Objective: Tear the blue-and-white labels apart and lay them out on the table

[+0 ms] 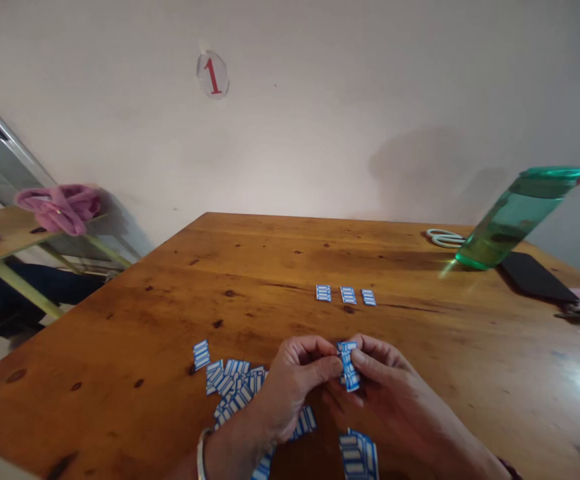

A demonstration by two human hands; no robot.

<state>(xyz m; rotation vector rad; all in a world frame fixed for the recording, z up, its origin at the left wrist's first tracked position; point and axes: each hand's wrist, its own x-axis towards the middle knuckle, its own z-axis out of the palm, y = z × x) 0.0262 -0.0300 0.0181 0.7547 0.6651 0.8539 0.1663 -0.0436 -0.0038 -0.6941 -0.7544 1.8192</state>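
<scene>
Between my two hands, just above the wooden table [250,267], is a small blue-and-white striped label sheet [350,375]. My left hand [303,377] pinches its left edge with thumb and forefinger. On the right edge, my right hand [387,370] grips it the same way. Under and beside my left forearm lies a loose heap of similar label sheets [237,387], partly hidden by the arm. A single sheet [201,355] rests at the heap's upper left. Below my hands, near the bottom edge, is a small overlapping pile [359,457].
Three small label stacks [348,295] lie in a row beyond my hands. At the right stand a green bottle [517,217], a dark flat device [537,279] and a coiled white cable [445,238]. A pink cloth [63,207] sits on another table at the left.
</scene>
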